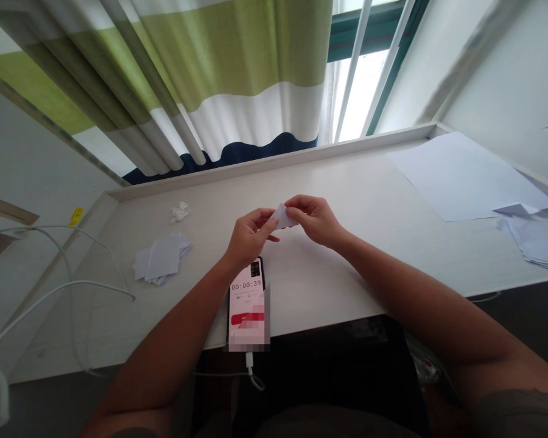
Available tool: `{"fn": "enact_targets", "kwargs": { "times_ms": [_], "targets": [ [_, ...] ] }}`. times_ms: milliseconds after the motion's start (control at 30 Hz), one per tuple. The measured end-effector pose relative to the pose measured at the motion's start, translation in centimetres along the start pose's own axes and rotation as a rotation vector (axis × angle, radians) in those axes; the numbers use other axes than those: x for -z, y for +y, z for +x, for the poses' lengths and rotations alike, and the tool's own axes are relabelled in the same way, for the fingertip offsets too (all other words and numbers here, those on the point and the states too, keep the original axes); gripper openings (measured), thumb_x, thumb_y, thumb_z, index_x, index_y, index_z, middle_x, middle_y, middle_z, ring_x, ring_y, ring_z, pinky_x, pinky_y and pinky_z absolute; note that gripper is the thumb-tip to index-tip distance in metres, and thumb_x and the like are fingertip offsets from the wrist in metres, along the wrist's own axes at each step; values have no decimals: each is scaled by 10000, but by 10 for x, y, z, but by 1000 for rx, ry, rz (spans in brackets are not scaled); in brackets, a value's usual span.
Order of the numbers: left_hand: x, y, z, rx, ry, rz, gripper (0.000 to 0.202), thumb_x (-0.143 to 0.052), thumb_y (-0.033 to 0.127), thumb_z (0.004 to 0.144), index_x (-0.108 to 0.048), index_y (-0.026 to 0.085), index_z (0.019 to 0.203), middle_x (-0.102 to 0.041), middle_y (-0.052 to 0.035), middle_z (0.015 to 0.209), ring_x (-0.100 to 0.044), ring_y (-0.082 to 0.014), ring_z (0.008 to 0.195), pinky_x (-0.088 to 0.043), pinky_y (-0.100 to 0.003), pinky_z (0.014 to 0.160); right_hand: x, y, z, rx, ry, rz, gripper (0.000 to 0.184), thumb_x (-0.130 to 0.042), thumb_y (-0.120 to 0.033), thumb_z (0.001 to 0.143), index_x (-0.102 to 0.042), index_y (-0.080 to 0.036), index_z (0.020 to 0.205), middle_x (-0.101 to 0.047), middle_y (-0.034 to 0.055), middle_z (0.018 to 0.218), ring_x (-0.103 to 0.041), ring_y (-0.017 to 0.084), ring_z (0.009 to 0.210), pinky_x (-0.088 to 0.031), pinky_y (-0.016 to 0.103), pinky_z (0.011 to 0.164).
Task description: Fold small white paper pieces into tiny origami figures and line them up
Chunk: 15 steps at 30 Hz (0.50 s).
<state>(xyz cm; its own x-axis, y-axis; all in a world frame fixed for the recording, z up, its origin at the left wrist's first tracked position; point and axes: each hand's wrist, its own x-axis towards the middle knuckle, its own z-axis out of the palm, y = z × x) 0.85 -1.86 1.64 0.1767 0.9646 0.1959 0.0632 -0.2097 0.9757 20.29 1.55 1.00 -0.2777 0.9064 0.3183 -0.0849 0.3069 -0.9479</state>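
Small folded white paper piece, pale, creased to a rough point, held up betw. both hands at fingertip level, just above desk. L hand half-closed, thumb + fingers pinching near side; R hand likewise curled, pinching other side. Stack of paper slips on desk left of hands; phone w/ timer just below L hand.

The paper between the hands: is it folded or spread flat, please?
Folded: the paper shows a small wedge pinched between left hand and right hand.
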Motion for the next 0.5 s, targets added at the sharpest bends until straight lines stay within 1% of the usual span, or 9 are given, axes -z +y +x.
{"fn": "enact_targets", "kwargs": {
  "times_ms": [133, 267, 400, 500],
  "targets": [
    [1, 3, 1, 80, 3, -77, 423, -866, 532, 848, -798, 149, 1014, -799, -77, 956, -761, -218, 904, -688, -307, 657, -1, -1, -1, -5, -48, 4, 250, -800, -419, 869, -780, -173, 911, -770, 47, 860, -667, 171, 774, -568, 327, 722],
    [3, 7, 0, 160, -45, -114, 479, -887, 574, 827, -789, 141, 1008, -803, -89, 979, -764, -224, 923, -697, -328, 681, -1, 1, 0, -31, -69, 22, 282, -825, -442, 855, -775, -168, 903, -761, 44, 839, -655, 165, 752, -553, 321, 699],
    [2, 9, -2, 182, -39, -79, 501, -928, 572, 782, -780, 138, 984, -795, -75, 919, -758, -210, 873, -677, -310, 667, 0, 5, 0, -43, -87, 21, 253, -819, -410, 854, -776, -164, 893, -766, 44, 841, -667, 163, 751, -549, 320, 705],
    [4, 8, -1, 193, -46, -57, 502, -930, 577, 777, -783, 137, 968, -796, -73, 907, -756, -204, 862, -669, -307, 680, 0, 7, 0, -47, -116, -6, 248, -807, -407, 869, -782, -160, 891, -778, 55, 856, -685, 173, 769, -559, 330, 713]
  ]
}}
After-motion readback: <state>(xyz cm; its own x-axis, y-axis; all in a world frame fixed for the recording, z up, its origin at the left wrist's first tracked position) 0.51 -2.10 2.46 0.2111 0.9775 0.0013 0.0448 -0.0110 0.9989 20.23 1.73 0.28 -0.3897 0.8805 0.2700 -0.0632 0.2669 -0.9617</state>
